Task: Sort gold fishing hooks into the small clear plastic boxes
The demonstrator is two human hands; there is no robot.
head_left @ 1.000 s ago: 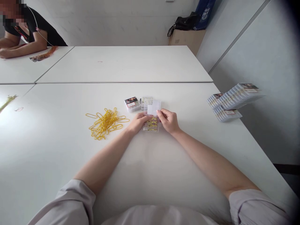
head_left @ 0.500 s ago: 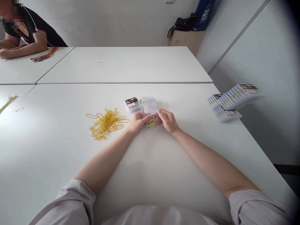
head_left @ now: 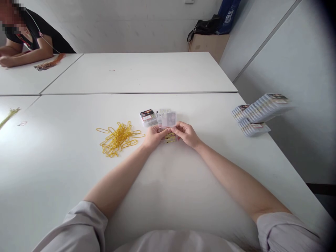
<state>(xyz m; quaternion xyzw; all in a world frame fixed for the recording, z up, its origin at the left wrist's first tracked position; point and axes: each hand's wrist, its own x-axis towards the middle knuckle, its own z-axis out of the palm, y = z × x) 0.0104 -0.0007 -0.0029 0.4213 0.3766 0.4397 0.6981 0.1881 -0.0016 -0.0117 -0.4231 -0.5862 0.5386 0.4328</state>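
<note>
A small clear plastic box [head_left: 167,119] stands open between my hands, its see-through lid raised at the far side. Small yellow pieces [head_left: 170,137] lie inside; their exact kind is too small to tell. My left hand [head_left: 154,138] grips the box from the left, thumb across its inner edge. On the opposite side my right hand [head_left: 188,135] is closed on the box too, its thumb reaching over the middle. Just beyond my left hand is a closed clear box [head_left: 149,118] with a black, white and red label. To the left lies a loose heap of yellow rubber bands [head_left: 118,140].
Stacks of similar labelled boxes [head_left: 265,110] stand at the table's right edge. A person in black [head_left: 43,35] leans on the far left table near an orange-brown bundle [head_left: 49,63]. A greenish-yellow bundle [head_left: 9,116] lies at the left. A cardboard box [head_left: 208,42] stands behind.
My right thumb has moved left, from the box's right edge over its middle. The raised lid has tilted and shifted slightly. My left hand stays on the box.
</note>
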